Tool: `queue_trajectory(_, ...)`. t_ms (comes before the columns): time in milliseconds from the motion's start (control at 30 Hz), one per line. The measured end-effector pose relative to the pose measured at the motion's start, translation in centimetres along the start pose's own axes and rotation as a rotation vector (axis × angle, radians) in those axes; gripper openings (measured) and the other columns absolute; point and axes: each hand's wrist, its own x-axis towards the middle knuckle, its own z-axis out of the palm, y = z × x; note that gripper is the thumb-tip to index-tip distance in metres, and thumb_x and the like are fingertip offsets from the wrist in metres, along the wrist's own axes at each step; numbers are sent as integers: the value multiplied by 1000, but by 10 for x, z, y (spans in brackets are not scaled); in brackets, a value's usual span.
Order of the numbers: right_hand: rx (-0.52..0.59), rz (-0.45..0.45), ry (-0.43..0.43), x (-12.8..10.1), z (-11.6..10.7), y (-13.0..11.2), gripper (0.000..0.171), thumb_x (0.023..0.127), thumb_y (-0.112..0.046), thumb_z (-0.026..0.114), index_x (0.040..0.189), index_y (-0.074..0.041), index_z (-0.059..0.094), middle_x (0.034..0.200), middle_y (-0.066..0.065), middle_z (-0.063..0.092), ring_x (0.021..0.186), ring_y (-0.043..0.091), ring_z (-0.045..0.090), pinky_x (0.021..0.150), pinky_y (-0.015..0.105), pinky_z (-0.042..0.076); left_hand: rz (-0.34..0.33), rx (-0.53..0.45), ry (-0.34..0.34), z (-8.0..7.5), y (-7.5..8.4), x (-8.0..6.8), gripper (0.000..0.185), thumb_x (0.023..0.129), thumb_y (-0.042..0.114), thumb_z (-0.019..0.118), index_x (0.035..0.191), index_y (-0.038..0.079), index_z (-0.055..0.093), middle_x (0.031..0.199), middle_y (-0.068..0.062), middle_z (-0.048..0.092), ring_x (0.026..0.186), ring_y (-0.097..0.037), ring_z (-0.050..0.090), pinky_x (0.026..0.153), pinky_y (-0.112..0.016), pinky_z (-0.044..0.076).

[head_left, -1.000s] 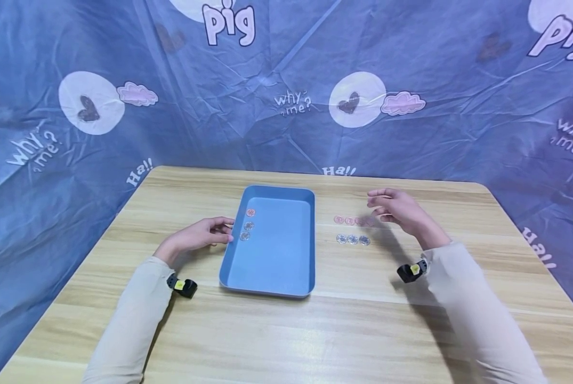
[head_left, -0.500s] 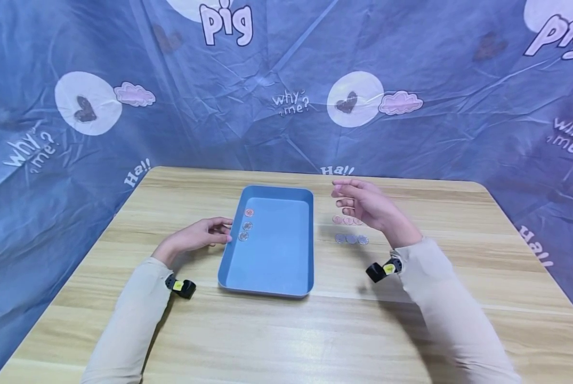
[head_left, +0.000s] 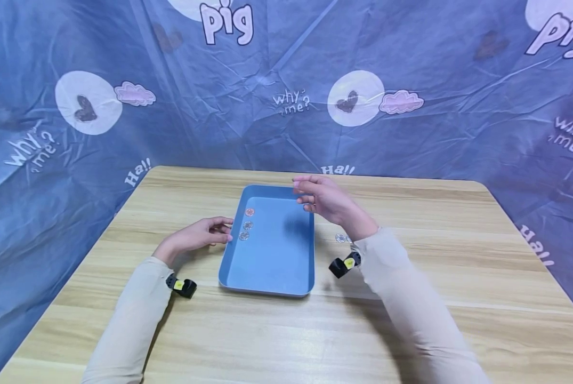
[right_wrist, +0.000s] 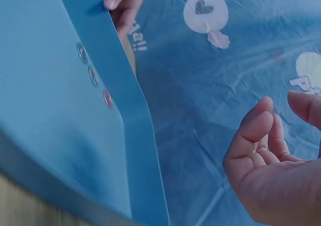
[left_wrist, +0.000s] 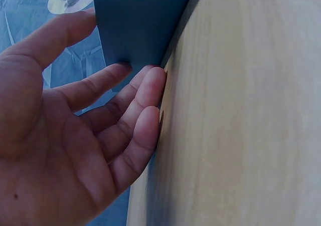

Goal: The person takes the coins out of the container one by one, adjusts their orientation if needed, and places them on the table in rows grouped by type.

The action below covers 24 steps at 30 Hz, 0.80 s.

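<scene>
Head view: right hand [head_left: 327, 201] hovers over blue tray [head_left: 272, 277], left hand [head_left: 200, 236] touching it

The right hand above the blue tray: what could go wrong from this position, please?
1. The right hand hangs over the far right corner of the blue tray; whether it pinches a coin cannot be told. A coin let go there could land on the rim and roll off.
2. The left hand only touches the tray's left wall, so a knock could shift it and disturb the three coins inside.
</scene>
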Motion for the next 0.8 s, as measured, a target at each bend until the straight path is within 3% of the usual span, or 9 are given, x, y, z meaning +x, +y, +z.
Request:
queue_trajectory(267,-34,45,2,23,26,9,26,100,-17,52,123,-7,52,104,0,54,75,11,57,66,22,46,-7,-4,6,0,0,0,63,96,30,60,146,0,35,130,-20,56,112,-26,57,84,-31,47)
queue_trajectory(500,-69,62,28,39,39,20,31,97,-16,57,126,-6,54,97,-2,58,75,12,57,66,22,45,-8,-13,12,0,-1,1,63,96,29,60,146,0,35,129,-21,56,110,-25,58,83,-31,47)
queue_trajectory(667,-124,74,46,47,46,28,35,96,-17,59,129,-6,55,109,4,61,75,10,59,74,27,46,-11,-26,7,0,0,1,62,96,29,60,146,0,36,129,-21,57,109,-24,57,83,-31,47)
queue_trajectory(800,-169,79,34,54,52,36,42,96,-19,59,135,-5,52,128,15,58,84,16,60,84,35,46,-10,-38,2,0,0,2,61,96,28,59,146,0,36,129,-21,57,109,-23,58,82,-30,48)
